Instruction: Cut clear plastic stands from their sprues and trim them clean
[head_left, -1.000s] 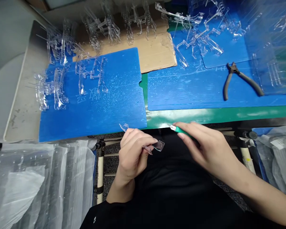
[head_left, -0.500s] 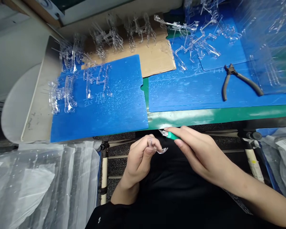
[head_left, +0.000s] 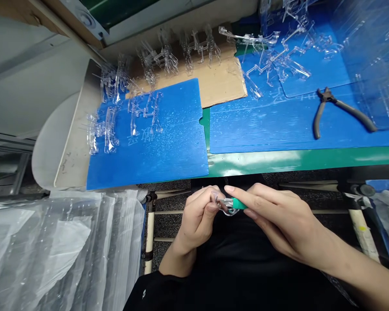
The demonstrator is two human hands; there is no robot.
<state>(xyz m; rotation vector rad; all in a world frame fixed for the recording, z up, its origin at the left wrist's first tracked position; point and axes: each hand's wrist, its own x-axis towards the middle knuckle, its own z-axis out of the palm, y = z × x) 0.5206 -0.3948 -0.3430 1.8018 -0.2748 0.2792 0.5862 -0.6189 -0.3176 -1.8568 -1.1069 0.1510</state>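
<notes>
My left hand is closed on a small clear plastic part, pinched between thumb and fingers, with a curved end sticking out to the right. My right hand grips a green-handled knife, its handle mostly hidden by the fingers. The metal front of the knife points left and meets or overlaps the clear part; I cannot tell whether it touches. Both hands are in front of the bench edge, above a dark-clothed lap.
Clear plastic mouldings on sprues lie on blue sheets and cardboard. Side cutters rest with handles spread on the right sheet. Plastic-wrapped stacks stand left; a bench leg rises at right.
My right hand has brought the knife left and down to the clear part in my left hand. The camera view has shifted, so the bench things appear farther right.
</notes>
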